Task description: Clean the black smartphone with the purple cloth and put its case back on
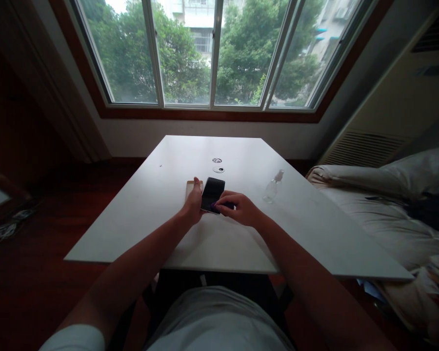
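In the head view, the phone (213,189) lies between the two hands, above the middle of the bench (139,214). Its long axis runs mostly away from the person, with the far end leaning a little to the right and the dark face turned upward. Whether its underside touches the bench cannot be told.

The left hand (192,204) is at the phone's left edge and holds it there, the thumb pointing away from the person along that side. Its other fingers go mostly out of sight beneath the phone, so how far they are spread cannot be told.

The right hand (241,208) comes in from the right over the near end of the phone. Its fingers are bent and drawn together, pinching a small purple piece (213,205) against the dark face; what the piece is made of is too small to tell. Both hands are at the phone, the left along its side, the right across its near right corner, so most of the far half is uncovered.

Just left of the phone, partly behind the left hand, lies a pale flat item (189,187). Beyond the phone are two small round pieces, and to the right stands a clear spray bottle (271,190), apart from the right hand.
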The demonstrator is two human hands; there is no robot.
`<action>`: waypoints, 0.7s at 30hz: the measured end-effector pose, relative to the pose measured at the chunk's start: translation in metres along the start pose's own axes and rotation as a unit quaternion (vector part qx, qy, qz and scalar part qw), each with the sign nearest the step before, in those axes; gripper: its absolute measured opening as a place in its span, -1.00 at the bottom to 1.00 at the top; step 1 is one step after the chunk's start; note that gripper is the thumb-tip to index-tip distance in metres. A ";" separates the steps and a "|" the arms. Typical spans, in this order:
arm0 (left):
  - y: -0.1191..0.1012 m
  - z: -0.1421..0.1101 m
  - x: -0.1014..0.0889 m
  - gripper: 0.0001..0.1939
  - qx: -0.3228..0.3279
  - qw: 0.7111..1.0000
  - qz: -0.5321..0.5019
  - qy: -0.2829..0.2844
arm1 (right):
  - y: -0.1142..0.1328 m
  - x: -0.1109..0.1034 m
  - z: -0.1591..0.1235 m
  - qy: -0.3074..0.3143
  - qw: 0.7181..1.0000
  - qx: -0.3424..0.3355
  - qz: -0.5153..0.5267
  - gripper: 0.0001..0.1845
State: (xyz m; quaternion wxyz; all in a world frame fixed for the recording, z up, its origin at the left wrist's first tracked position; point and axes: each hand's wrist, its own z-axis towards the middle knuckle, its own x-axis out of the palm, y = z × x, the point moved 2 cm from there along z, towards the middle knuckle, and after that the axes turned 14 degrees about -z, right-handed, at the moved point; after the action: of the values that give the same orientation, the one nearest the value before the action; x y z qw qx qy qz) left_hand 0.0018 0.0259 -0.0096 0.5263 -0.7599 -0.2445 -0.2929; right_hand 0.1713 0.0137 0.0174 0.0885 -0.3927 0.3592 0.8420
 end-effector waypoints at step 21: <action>0.002 0.002 0.001 -0.24 0.008 0.999 0.034 -0.035 | -0.029 0.011 0.002 -0.054 0.978 0.179 0.089 -0.61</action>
State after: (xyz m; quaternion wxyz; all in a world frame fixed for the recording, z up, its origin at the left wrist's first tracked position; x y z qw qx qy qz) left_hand 0.0044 0.0273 -0.0109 0.5333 -0.7733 -0.2393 -0.2458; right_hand 0.1751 0.0347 -0.0052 0.1009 -0.2909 0.5327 0.7883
